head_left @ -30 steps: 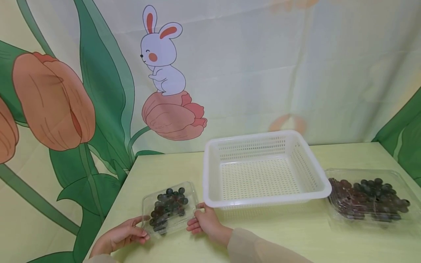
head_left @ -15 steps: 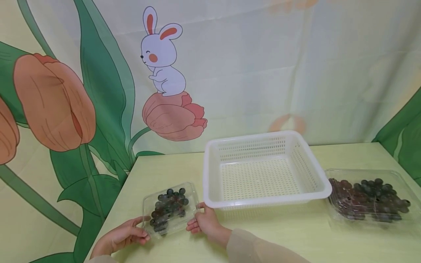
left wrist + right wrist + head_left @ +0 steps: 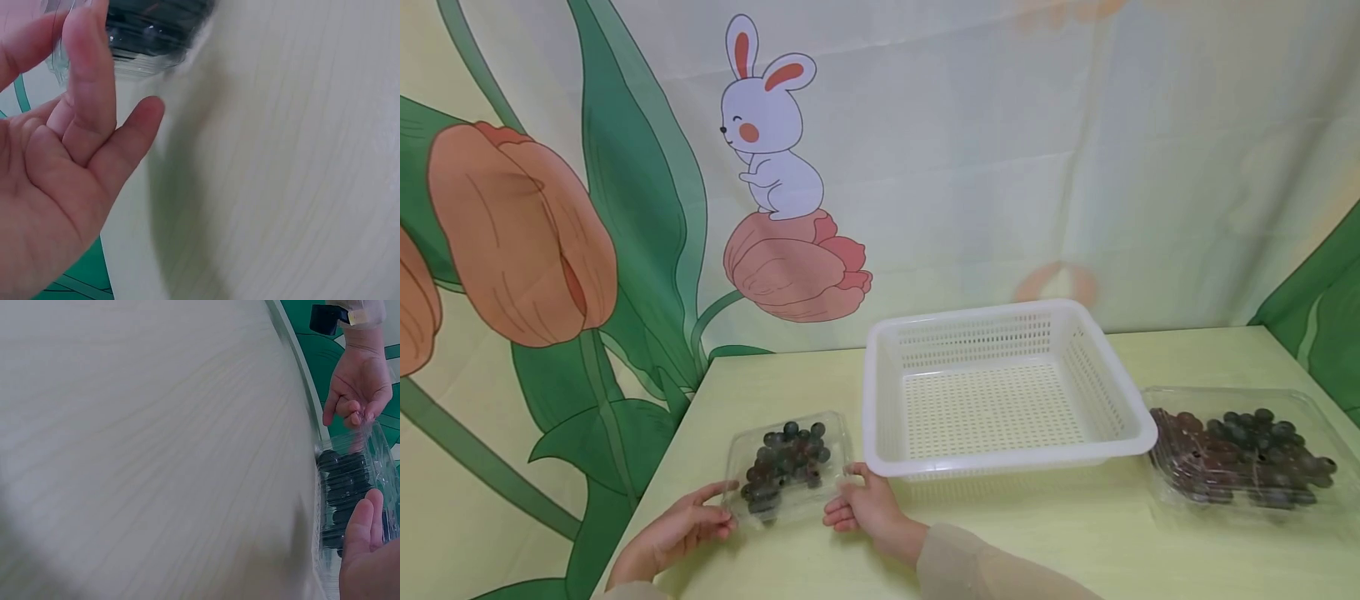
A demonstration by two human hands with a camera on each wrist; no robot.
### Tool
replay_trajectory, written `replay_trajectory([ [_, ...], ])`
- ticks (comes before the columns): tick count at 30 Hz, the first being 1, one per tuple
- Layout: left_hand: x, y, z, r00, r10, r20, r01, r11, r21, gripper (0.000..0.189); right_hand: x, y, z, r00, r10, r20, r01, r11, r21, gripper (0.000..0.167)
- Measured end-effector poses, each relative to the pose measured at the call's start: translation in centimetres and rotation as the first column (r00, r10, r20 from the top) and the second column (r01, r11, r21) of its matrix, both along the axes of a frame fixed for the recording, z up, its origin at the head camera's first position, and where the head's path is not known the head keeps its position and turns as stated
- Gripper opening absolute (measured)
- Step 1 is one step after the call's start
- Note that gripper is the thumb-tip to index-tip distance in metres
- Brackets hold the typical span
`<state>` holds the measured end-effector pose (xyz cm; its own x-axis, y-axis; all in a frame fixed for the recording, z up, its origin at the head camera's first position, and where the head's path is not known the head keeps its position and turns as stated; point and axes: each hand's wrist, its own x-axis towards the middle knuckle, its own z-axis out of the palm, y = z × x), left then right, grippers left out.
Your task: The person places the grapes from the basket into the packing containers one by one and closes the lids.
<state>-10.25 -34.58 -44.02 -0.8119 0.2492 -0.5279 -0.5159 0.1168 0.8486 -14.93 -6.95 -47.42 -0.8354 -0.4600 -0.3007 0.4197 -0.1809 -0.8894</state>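
Observation:
A clear plastic box of dark grapes [image 3: 786, 458] is between the two hands at the left of the table in the head view. My left hand [image 3: 681, 529] pinches its near left edge between thumb and fingers; the left wrist view shows the little finger [image 3: 134, 134] standing away from it. On the opposite side, my right hand [image 3: 871, 508] grips the box's right edge. In the right wrist view the striped side of the box [image 3: 340, 500] shows, tilted, with right-hand fingers [image 3: 365, 522] along it. The box's underside is hidden in the head view.
A white slotted plastic basket [image 3: 1000, 458] stands just right of the right hand, with nothing in it. Farther right is a larger clear box of red and dark grapes [image 3: 1247, 458]. Behind the pale table [image 3: 790, 379] hangs a printed cloth [image 3: 955, 167] with tulips and a rabbit.
The near side of the grape box has risen slightly and the box has tipped a little. My left fingertips have shifted slightly left; the basket and the larger box stay put.

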Motion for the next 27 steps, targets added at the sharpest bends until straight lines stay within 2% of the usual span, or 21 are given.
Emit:
replay_trajectory([
  [6, -0.6, 0.3, 0.1, 0.993, 0.11, -0.032, -0.113, 0.988, -0.105, 0.064, -0.1, 0.0, -0.1, 1.0, 0.002, 0.015, -0.002, 1.0, -0.018, 0.038],
  [13, -1.1, 0.6, -0.2, 0.978, 0.183, -0.099, -0.196, 0.968, -0.158, 0.059, -0.2, 0.0, -0.1, 1.0, 0.002, 0.011, -0.001, 1.0, -0.019, 0.041],
  [18, -1.3, 0.7, -0.5, 0.966, 0.236, -0.108, -0.255, 0.941, -0.221, 0.056, -0.1, -0.1, -0.3, 1.0, -0.009, -0.005, 0.009, 1.0, -0.003, 0.045],
  [23, -1.3, 1.0, -0.5, 0.959, 0.259, -0.112, -0.281, 0.905, -0.32, 0.055, 0.6, 0.0, -0.2, 1.0, -0.006, -0.003, 0.006, 0.999, 0.034, 0.047],
  [27, -1.5, 1.5, 0.3, 0.951, 0.272, -0.145, -0.308, 0.851, -0.425, 0.052, 1.3, 0.5, 0.4, 1.0, 0.007, 0.017, -0.008, 0.999, 0.045, 0.044],
])
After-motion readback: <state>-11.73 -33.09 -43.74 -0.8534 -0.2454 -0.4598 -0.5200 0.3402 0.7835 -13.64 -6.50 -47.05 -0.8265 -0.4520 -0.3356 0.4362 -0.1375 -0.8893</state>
